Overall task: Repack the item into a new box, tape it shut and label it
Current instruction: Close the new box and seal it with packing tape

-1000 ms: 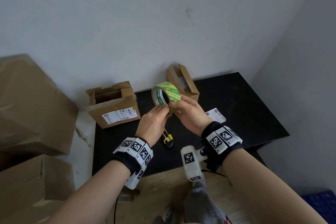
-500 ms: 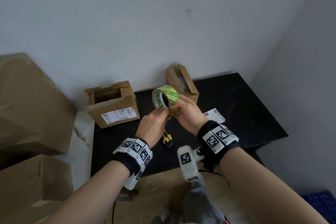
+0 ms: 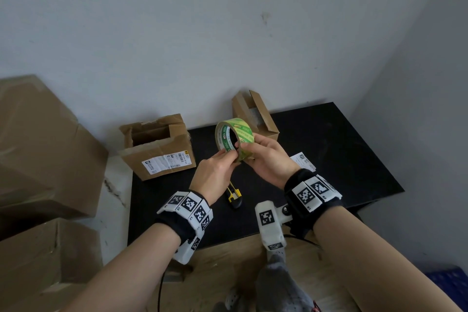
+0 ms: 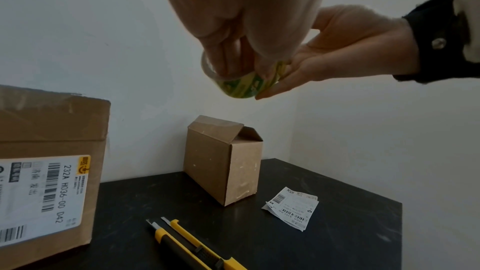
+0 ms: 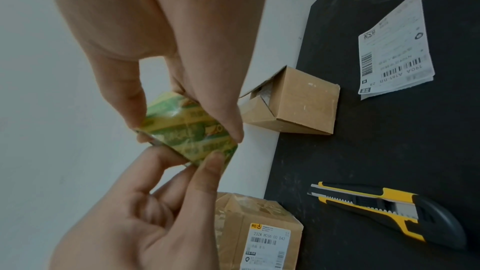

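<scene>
Tape roll (image 3: 234,139) — green and yellow, held up above the black surface (image 3: 342,159) by both hands: left hand (image 3: 215,175) pinches its near rim, right hand (image 3: 271,159) grips its band. Small open box (image 3: 255,115) stands at the back edge — label (image 4: 292,207) lies beside it.

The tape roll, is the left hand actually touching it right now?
Touching. In the right wrist view the left hand's fingers press against the edge of the tape roll, no gap between them.

Tape roll (image 3: 234,140) turned slightly between the hands; nothing else moved
</scene>
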Demonstrator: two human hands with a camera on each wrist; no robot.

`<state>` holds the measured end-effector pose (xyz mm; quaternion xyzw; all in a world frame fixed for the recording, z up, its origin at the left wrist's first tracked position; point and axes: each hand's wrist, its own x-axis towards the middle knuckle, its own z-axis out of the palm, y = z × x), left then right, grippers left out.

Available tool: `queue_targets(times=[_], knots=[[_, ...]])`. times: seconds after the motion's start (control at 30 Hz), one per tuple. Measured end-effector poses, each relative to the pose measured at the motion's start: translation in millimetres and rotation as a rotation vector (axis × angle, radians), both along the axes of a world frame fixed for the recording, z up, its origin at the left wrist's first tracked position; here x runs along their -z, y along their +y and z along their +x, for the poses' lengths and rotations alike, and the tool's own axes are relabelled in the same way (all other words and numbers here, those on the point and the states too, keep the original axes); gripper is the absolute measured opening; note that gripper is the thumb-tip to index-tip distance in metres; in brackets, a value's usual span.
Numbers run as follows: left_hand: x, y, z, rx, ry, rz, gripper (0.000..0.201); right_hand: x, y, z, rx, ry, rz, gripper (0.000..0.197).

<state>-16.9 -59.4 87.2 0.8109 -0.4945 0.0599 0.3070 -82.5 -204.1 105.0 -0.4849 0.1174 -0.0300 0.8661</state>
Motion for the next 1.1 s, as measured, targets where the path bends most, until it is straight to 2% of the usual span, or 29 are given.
queue_targets(times=[0.1,0.23,0.3,0.57,0.73,0.83,0.93,1.1], knots=[[0.7,-0.1,1.2,0.006,-0.012,0.020,0.013,-2.2,2.4,1.7,0.021,0.008,0.025,0.037],[0.7,-0.1,2.5,0.011,-0.038,0.043,0.014,-3.7,4.7,6.5,0.046,0.025,0.034,0.057],[0.9,1.3,2.8,0.012,-0.035,0.044,0.015,-3.9,5.9,8.4,0.048,0.032,0.028,0.060],[2.9,4.6,3.9,0.027,-0.030,0.043,0.015,-2.6,7.5,10.8,0.027,0.038,0.036,0.048],[1.4,3.9,3.7,0.030,-0.042,0.043,0.013,1.9,9.3,11.4,0.059,0.025,-0.053,0.051],[0.8,2.6,4.4,0.028,-0.005,0.038,0.014,3.6,6.2,7.7,0.012,-0.040,0.016,0.056],[1.5,3.6,6.4,0.012,0.073,0.010,0.017,-0.7,2.3,4.7,-0.043,-0.044,0.019,0.037],[-1.0,3.6,7.0,0.018,0.102,0.007,0.016,-0.7,0.7,5.4,-0.017,-0.002,-0.022,0.035]])
